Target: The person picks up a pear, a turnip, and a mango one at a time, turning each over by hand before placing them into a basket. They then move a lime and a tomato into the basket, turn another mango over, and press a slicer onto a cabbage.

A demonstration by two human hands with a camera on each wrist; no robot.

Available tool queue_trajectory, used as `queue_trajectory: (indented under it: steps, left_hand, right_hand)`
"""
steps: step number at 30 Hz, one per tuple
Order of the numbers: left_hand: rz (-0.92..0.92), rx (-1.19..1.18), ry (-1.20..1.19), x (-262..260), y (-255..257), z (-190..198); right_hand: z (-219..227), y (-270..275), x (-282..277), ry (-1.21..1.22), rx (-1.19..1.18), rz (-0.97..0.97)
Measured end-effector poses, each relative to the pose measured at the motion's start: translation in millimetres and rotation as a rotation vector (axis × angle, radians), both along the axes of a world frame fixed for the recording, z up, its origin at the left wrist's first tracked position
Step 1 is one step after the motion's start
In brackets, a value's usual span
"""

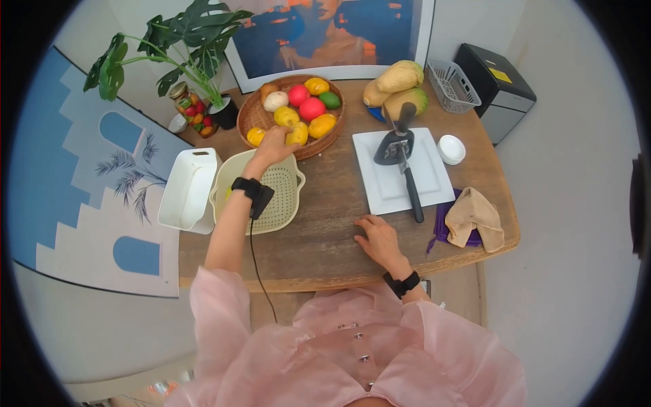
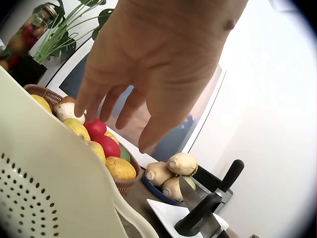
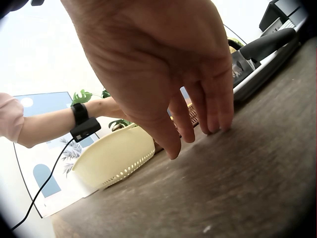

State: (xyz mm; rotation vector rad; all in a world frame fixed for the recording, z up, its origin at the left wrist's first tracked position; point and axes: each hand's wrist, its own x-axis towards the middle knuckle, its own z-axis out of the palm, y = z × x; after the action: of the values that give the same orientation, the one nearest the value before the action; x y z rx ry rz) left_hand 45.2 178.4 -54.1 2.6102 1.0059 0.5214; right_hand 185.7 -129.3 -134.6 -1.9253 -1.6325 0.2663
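Observation:
My left hand (image 1: 272,146) reaches over the near rim of the round wicker basket (image 1: 334,142), beside a yellow fruit (image 1: 298,133). In the left wrist view its fingers hang down spread, with nothing between them. Red, white, green and more yellow pieces (image 2: 120,168) fill the basket. Under the left forearm is a cream colander (image 1: 287,203), with a bit of something yellow showing inside. My right hand (image 1: 381,240) is at the wooden table's near side, fingers pointing down, fingertips right at the tabletop (image 3: 198,193) and holding nothing.
A white square plate (image 1: 369,193) bears a black stand holding knives and a black-handled tool (image 1: 413,197). Around it are a small white bowl (image 1: 451,149), a tan cloth (image 1: 475,217), large pale vegetables (image 1: 400,76) and a grey basket (image 1: 453,87). A white bin (image 1: 188,190) stands left.

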Motion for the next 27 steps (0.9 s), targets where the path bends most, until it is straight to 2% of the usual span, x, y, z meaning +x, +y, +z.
queue_trajectory:
  steps: [2,3,6,7,10,13,15,21,24,27]
  left_hand:
    - [0.023,0.012,0.142,18,18,-16]
    - [0.007,0.015,0.136,24,26,-24]
    - [0.134,-0.092,0.355,41,47,-40]
    - [0.122,-0.089,0.351,45,49,-39]
    - [0.172,-0.287,0.431,49,55,-42]
    - [0.194,-0.246,0.422,54,60,-53]
    - [0.195,-0.266,0.39,55,64,-59]
    - [0.237,-0.269,0.274,48,48,-31]
    - [0.161,-0.212,-0.035,33,46,-18]
    - [0.119,-0.226,-0.138,5,36,11]
  right_hand:
    - [1,-1,-1,0.004,-0.001,-0.003]
    - [1,-1,-1,0.011,-0.002,0.004]
    - [3,-2,0,0.025,-0.032,-0.009]
    - [4,-1,1,0.021,-0.03,-0.021]
    - [4,-1,1,0.042,-0.067,-0.022]
    - [4,0,2,0.041,-0.058,-0.014]
    - [3,1,2,0.037,-0.056,-0.011]
    - [4,2,1,0.023,-0.04,-0.008]
    - [5,2,2,0.04,-0.046,0.0]
    - [6,1,1,0.032,-0.009,0.001]
